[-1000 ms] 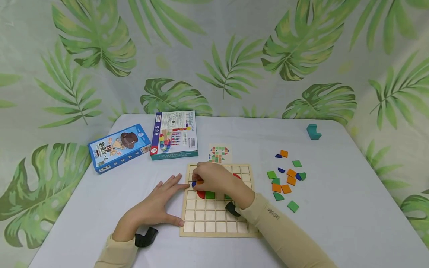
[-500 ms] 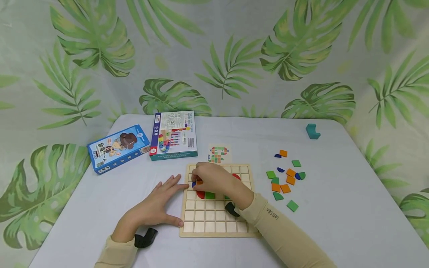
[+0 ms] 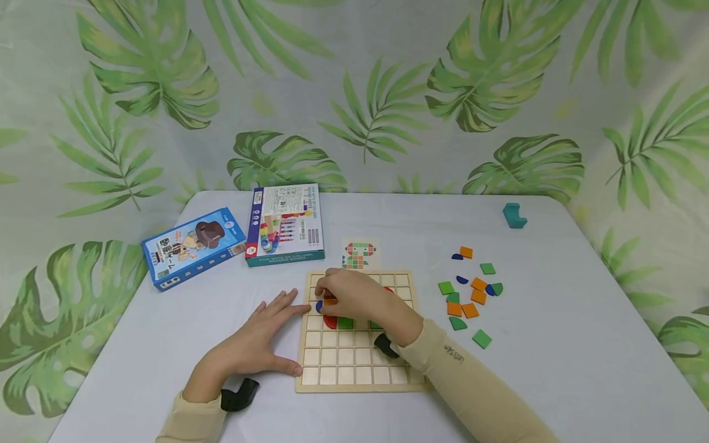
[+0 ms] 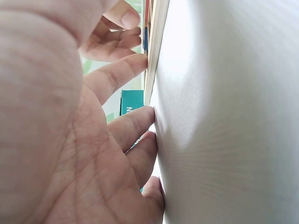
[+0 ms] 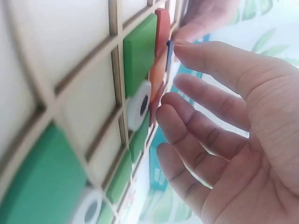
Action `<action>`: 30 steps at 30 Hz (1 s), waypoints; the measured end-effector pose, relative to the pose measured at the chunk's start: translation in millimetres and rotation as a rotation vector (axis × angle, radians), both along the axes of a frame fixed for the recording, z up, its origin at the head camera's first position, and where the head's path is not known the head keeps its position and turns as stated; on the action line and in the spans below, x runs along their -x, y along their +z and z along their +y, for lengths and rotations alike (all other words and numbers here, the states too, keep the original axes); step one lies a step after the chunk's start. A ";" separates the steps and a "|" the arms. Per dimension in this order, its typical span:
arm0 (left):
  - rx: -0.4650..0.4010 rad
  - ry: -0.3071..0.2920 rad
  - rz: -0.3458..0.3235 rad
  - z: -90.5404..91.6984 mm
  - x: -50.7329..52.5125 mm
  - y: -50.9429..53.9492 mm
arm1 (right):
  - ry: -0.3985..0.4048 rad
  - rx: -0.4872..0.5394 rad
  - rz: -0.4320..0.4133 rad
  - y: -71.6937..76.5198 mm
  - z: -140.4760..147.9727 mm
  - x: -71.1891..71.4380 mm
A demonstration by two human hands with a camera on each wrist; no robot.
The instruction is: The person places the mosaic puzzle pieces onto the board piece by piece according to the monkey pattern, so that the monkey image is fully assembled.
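Rests spread left hand against pale square wooden board; curves right hand over flat orange tile; cannot tell if gripping.

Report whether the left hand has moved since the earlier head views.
No: relative to the wooden grid board, the left hand shows no visible shift.

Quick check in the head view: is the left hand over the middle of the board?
No, the left hand is beside the board, its thumb and index fingertips at the left edge.
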State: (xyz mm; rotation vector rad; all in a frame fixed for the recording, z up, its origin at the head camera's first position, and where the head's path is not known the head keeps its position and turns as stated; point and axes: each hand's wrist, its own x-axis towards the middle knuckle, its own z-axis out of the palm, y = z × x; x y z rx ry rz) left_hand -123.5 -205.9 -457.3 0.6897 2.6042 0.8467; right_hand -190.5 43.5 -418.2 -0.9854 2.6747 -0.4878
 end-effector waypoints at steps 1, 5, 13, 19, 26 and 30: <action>0.001 0.000 0.001 0.0 0.0 0.1 | -0.003 0.002 -0.001 0.9 2.4 -0.2; 0.010 0.002 0.004 0.1 0.2 0.6 | -0.027 0.013 -0.013 6.6 16.8 -0.6; 0.016 0.016 -0.012 1.2 0.3 1.1 | -0.103 0.054 -0.023 21.3 68.2 -0.2; 0.005 0.025 -0.021 2.1 -0.4 0.9 | -0.190 0.049 0.038 27.6 122.6 3.4; 0.010 0.026 -0.020 2.4 -0.5 0.9 | -0.307 0.063 0.041 21.7 192.5 11.5; 0.010 0.023 -0.018 2.1 -0.6 1.3 | -0.373 0.046 0.034 17.0 220.6 17.8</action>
